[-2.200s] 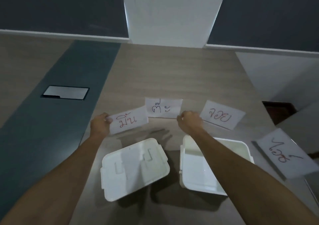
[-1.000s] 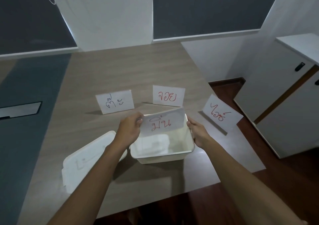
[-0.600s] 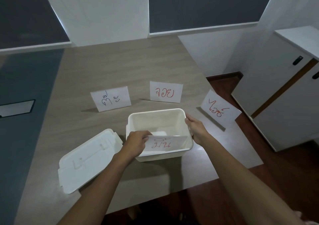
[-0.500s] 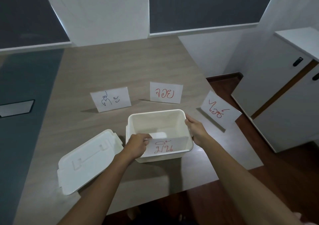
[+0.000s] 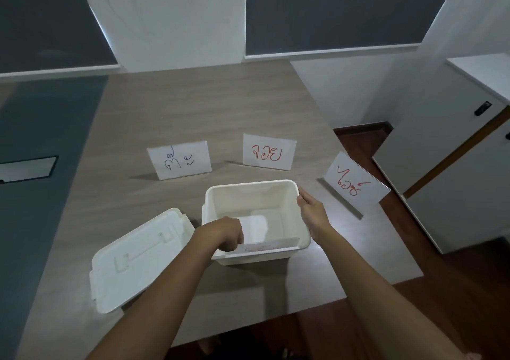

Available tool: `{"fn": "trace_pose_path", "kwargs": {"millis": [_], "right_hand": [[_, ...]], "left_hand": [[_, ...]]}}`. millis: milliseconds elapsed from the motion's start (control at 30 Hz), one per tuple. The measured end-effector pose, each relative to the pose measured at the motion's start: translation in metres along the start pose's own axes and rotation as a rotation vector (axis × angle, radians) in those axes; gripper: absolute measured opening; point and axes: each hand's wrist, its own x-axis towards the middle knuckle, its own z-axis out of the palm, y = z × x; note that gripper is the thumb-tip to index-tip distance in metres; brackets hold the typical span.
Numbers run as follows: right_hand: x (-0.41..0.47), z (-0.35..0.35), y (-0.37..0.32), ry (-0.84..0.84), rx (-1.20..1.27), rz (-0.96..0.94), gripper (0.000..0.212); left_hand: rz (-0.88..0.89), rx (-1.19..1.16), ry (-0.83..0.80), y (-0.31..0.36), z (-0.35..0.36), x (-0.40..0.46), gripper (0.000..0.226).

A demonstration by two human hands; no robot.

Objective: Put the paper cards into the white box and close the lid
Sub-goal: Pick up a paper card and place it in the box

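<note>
white box [image 5: 276, 194]: open, on the table [image 5: 193, 111] near its front edge. position unchanged from half a second ago.

card [image 5: 269, 245]: one, red writing, inside the box against the near wall. it sits lower than half a second ago, when its writing stood clear above the near rim; now only its top edge and a blurred trace of red show.

left hand [image 5: 225, 234]: reaches over the near-left corner of the box, fingers curled down onto the left end of the card, pinching it. it has dropped further into the box than before.

right hand [image 5: 313, 212]: fingers laid on the right rim of the box, bracing it; whether they close round the rim i cannot tell. it stays where it was.

lid [image 5: 138, 257]: off, flat on the table just left of the box, as before.

cards outside, three, upright on the table beyond the box, none moved:
- blue card [image 5: 179, 163], far left.
- red card [image 5: 269, 155], centre.
- tilted card [image 5: 356, 185], right, red writing, at the table's right edge.

cabinet [image 5: 455, 152]: right of the table, on the floor.
</note>
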Motion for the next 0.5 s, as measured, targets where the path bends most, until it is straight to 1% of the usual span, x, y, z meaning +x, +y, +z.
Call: {"fn": "trace_pose_path", "kwargs": {"millis": [67, 200, 367, 500], "right_hand": [[0.0002, 0.0018, 0.0007, 0.015, -0.025, -0.015, 0.04], [-0.0001, 0.004, -0.001, 0.018, -0.041, -0.027, 0.041], [0.0007, 0.005, -0.0018, 0.022, -0.041, -0.03, 0.04], [0.0004, 0.0072, -0.0023, 0.037, -0.052, -0.037, 0.039]], "left_hand": [[0.005, -0.001, -0.048, 0.0004, -0.0028, -0.0021, 0.057], [0.066, -0.095, -0.086, 0.0024, -0.0078, -0.0051, 0.063], [0.072, -0.165, -0.082, 0.0054, -0.0059, -0.0056, 0.043], [0.058, -0.227, -0.091, 0.0023, -0.004, -0.0032, 0.044]]}}
